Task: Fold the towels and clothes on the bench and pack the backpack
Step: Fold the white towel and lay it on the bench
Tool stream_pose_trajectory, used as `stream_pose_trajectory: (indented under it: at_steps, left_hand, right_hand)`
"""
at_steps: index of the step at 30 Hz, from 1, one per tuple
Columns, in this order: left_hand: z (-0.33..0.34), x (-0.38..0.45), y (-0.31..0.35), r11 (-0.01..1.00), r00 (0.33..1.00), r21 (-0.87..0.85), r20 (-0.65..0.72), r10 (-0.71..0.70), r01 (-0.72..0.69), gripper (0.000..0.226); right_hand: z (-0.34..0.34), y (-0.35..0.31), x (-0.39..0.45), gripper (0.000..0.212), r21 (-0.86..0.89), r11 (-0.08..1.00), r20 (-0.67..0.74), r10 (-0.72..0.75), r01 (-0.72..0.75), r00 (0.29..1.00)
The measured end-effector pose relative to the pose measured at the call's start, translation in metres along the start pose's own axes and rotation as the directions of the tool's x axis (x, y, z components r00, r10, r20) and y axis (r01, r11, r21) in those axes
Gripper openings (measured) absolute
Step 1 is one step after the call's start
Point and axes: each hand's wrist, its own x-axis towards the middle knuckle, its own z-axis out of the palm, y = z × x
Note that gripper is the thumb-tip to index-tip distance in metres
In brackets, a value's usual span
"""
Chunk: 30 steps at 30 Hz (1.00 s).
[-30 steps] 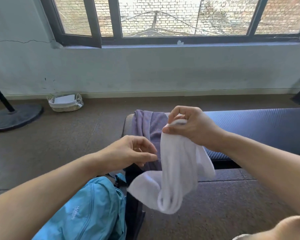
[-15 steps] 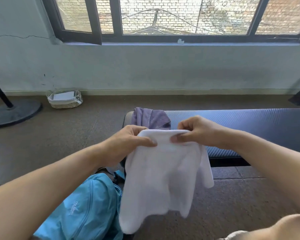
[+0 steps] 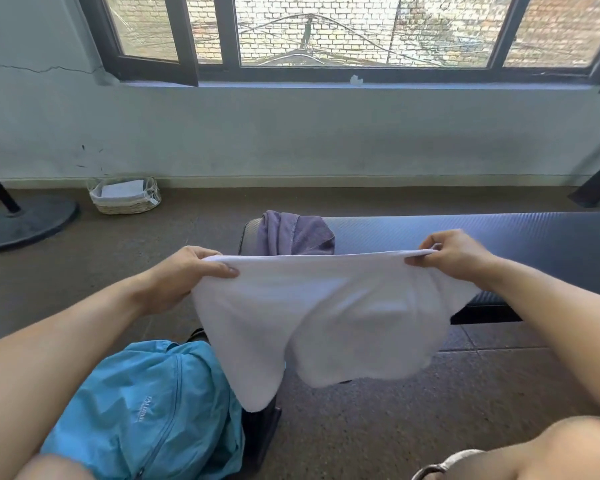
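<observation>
A white towel [image 3: 323, 317] is held stretched in mid-air at the centre of the frame, its top edge pinched at one corner by the left hand [image 3: 184, 275] and at the other by the right hand [image 3: 454, 256]; both hands are closed on the cloth, thumbs on the near side. The lower part hangs loose in two uneven lobes, so the fold is judged not yet begun.

A purple garment [image 3: 293, 233] lies crumpled on the near end of the surface [image 3: 499, 237], just above the towel's edge in the frame. The blue backpack [image 3: 146, 414] sits at lower left, apparently zipped shut.

Several slips are thought possible. The left lobe hangs just beside the backpack and low toward the floor [image 3: 378, 427], so grit may be picked up if the towel is lowered. A skewed fold may result from the uneven hem. If the towel is laid on the surface, the garment could be covered or pushed off the end. A light pinch could also be lost from one corner.
</observation>
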Motion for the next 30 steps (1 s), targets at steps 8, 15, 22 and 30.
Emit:
stream_pose_trajectory:
  at_steps: [8, 15, 22, 30]
  left_hand:
    - [-0.028, -0.003, -0.024, 0.990, 0.974, 0.009, -0.180, -0.138, 0.142, 0.054]
    - [-0.035, 0.007, -0.037, 0.993, 0.935, -0.031, -0.335, -0.117, 0.113, 0.028]
    - [-0.014, 0.021, -0.025, 0.977, 0.923, -0.053, -0.321, -0.213, 0.207, 0.021]
    - [-0.032, 0.030, -0.026, 0.987, 0.598, 0.090, -0.802, -0.007, 0.133, 0.020]
  right_hand:
    - [-0.021, 0.042, 0.012, 0.028, -0.019, 0.980, -0.315, 0.183, -0.199, 0.931]
    - [-0.032, 0.050, 0.005, 0.010, 0.291, 0.881, -0.424, 0.467, -0.372, 0.776]
    - [-0.029, 0.041, -0.003, 0.029, 0.474, 0.820, -0.311, 0.497, -0.322, 0.810]
    - [-0.043, 0.037, -0.014, 0.031, 0.712, 0.603, 0.221, 0.294, -0.360, 0.930]
